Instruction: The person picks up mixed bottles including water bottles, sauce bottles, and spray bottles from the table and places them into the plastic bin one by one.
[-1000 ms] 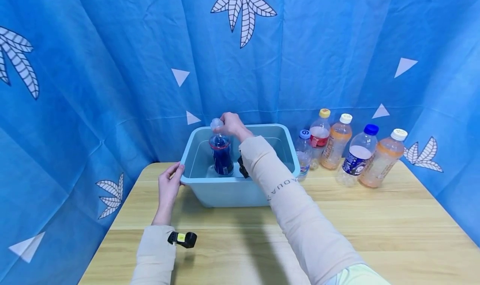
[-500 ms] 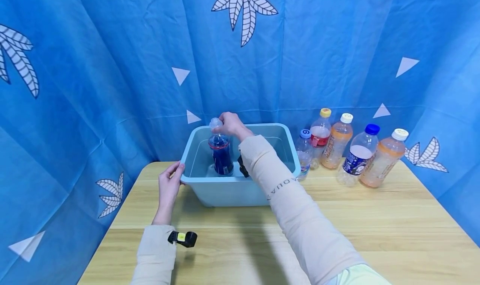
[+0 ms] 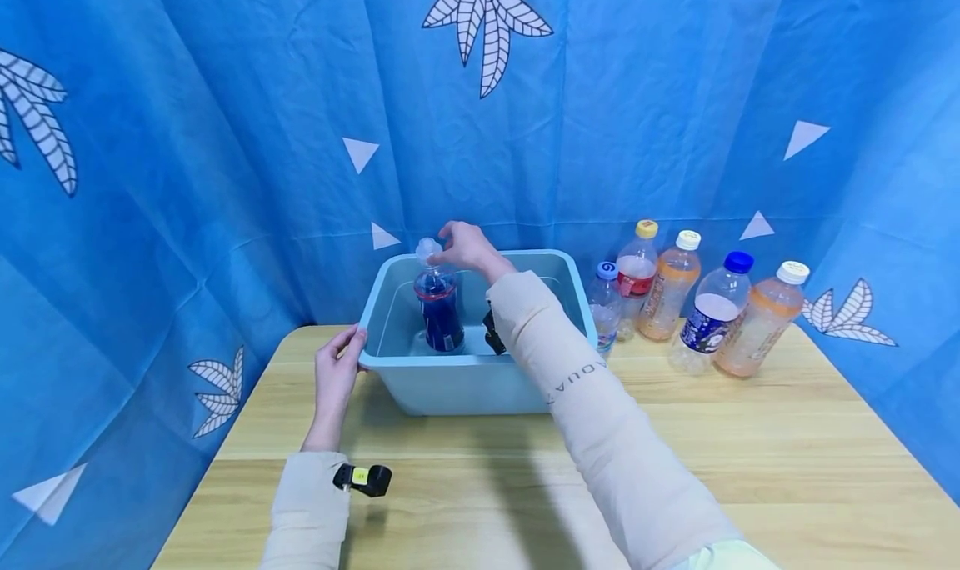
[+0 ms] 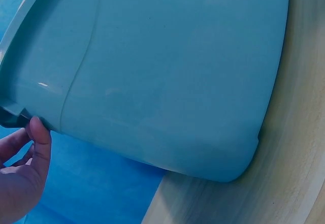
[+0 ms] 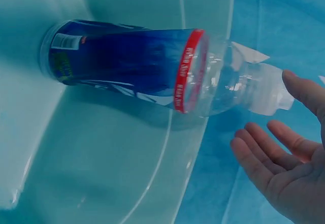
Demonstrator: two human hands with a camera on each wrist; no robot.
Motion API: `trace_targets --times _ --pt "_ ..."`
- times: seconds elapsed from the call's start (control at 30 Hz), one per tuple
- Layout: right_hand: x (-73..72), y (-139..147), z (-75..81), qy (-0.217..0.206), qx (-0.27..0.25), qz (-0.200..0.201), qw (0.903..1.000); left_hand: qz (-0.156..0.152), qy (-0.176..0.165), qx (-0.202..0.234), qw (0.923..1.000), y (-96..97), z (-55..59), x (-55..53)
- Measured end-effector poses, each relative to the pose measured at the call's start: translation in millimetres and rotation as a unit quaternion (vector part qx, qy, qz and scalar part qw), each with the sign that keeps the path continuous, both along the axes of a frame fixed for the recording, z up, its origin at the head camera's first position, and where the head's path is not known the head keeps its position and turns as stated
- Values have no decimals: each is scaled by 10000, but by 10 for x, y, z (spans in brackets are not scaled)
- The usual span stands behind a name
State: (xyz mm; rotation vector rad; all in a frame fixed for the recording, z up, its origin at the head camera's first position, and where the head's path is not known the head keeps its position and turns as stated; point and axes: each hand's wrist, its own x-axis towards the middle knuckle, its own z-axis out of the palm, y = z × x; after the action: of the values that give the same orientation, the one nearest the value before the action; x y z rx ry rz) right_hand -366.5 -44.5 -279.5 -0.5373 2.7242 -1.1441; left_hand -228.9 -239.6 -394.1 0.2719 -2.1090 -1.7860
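Observation:
A clear plastic bottle with a dark blue label and red band (image 5: 127, 64) stands upright inside the light blue plastic tub (image 3: 465, 387), towards its left end. Beside the bottle's pale cap (image 3: 427, 249) is my right hand (image 3: 467, 247), its fingers spread apart and not wrapped round the neck. In the right wrist view the thumb of my right hand (image 5: 294, 158) lies close to the cap; whether it touches I cannot tell. My left hand (image 3: 337, 366) grips the tub's rim at the near left corner, thumb showing in the left wrist view against the tub wall (image 4: 152, 82).
Several capped bottles stand on the wooden table right of the tub: a small one with a light blue cap (image 3: 603, 303), a yellow-capped one (image 3: 636, 274), two with orange tint (image 3: 670, 291) and a blue-capped one (image 3: 712, 316). A blue curtain (image 3: 480, 153) hangs behind.
My right hand has let go of the bottle's neck, its fingers opening and shifting slightly right. The bottle stays standing in the tub. My left hand keeps its hold on the rim.

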Motion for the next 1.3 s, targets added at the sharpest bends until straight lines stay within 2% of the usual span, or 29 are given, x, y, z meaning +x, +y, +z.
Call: trace_targets --times 0.07,0.1,0.17,0.23,0.33,0.37,0.43,0.53,0.6,0.63,0.67,0.77,0.8,0.83,0.87,0.9,1.03,1.07,1.17,1.23,1.3 --pt "19 15 25 -49 -24 19 10000 -2 -3 -41 10000 -17 -17 0" --pt "30 24 39 -60 -22 15 10000 -53 93 9 9999 -49 -61 -22" --pt "51 45 72 -47 -12 1 10000 -37 226 129 9997 -159 -260 -147" --pt "77 67 113 29 25 -5 10000 -120 412 288 9987 -294 -515 -311" --pt "119 99 174 92 103 42 9999 -181 386 384 9984 -420 -722 -472" --pt "135 112 192 95 117 67 9999 -255 444 452 9977 -430 -744 -483" --pt "169 140 226 73 160 94 9998 -229 406 389 9982 -380 -659 -435" --pt "224 190 273 83 190 96 9997 -113 219 258 9994 -182 -328 -220" --pt "254 229 307 144 229 92 9996 10 170 69 9998 -265 -510 -349" --pt "271 248 325 174 253 90 9995 6 204 132 9997 -307 -588 -401" --pt "287 268 343 226 274 99 9993 -111 196 222 9995 -283 -538 -361" --pt "329 328 388 376 359 108 9986 -284 498 523 9970 -490 -886 -573" --pt "345 349 399 420 368 113 9984 -395 514 681 9956 -463 -803 -510" --pt "360 369 409 472 371 128 9981 -430 550 752 9947 -450 -767 -483" --pt "374 391 417 529 359 149 9978 -406 530 655 9956 -462 -796 -495" --pt "390 412 423 575 366 158 9975 -267 476 495 9973 -539 -943 -598" --pt "460 504 446 720 376 180 9965 22 324 -52 9995 -659 -1264 -808" --pt "479 528 452 747 378 162 9964 64 357 -129 9993 -676 -1315 -843" --pt "540 600 472 872 334 88 9956 135 535 -91 9984 -692 -1378 -898" --pt "577 654 479 987 281 36 9947 215 541 -111 9982 -693 -1378 -909" --pt "615 710 476 1132 201 -15 9934 164 480 -66 9987 -693 -1353 -899"
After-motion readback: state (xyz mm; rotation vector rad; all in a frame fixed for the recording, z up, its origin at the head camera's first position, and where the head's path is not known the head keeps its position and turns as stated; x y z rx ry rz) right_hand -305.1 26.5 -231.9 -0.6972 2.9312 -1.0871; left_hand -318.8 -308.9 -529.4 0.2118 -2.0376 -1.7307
